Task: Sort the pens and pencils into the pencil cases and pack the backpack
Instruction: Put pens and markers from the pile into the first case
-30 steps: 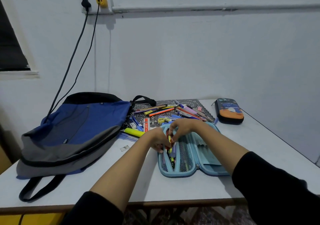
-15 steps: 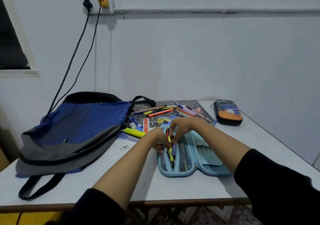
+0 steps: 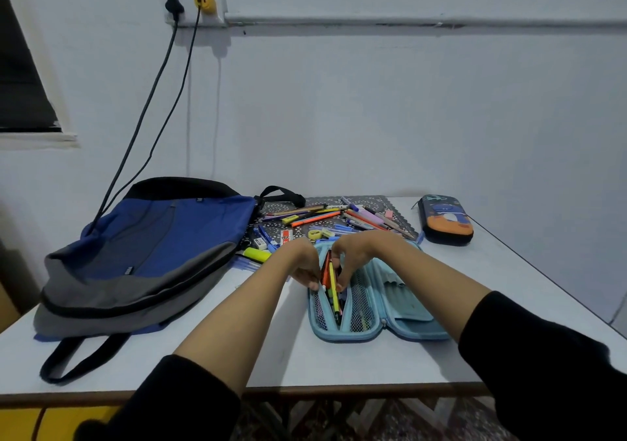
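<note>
Risk: pens (image 3: 330,279) half-seated in the mesh pocket of the open blue pencil case (image 3: 342,337), near the desk (image 3: 339,362) front. A skewed push could snag tips in the mesh or spill the bundle.
Right hand (image 3: 353,254): fingers curled, pinching the pens' upper ends.
Left hand (image 3: 305,264): fingers curled, gripping the same pens at the pocket mouth.
Loose pens (image 3: 319,218) lie behind. Backpack (image 3: 152,247) left. Second pencil case (image 3: 446,220) far right, closed.
</note>
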